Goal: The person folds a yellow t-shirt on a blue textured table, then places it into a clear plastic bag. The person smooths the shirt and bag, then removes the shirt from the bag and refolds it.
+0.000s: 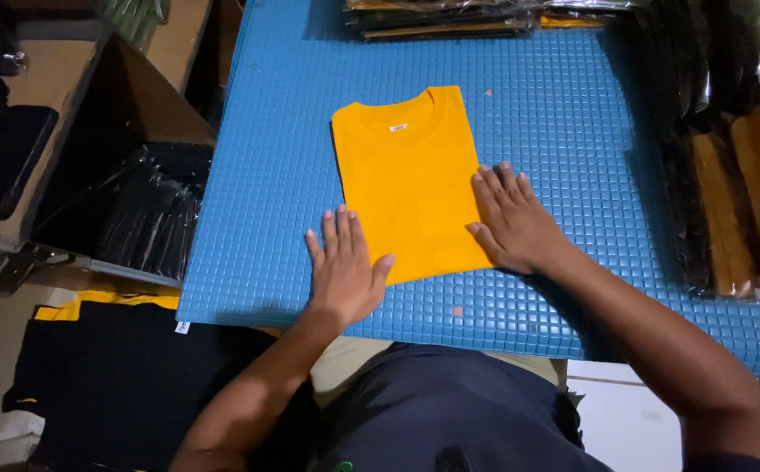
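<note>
A yellow T-shirt (408, 175), folded into a neat rectangle with its collar at the far end, lies on a blue gridded mat (275, 157). My left hand (343, 267) lies flat with fingers apart on the shirt's near left corner and the mat beside it. Along the shirt's right edge my right hand (511, 218) presses flat, palm down. Neither hand grips anything.
Plastic-wrapped folded garments are stacked at the mat's far edge (441, 17) and along the right side (738, 201). Open cardboard boxes with dark packed garments (148, 210) stand to the left. A black cloth with yellow trim (109, 367) lies below the mat's near left corner.
</note>
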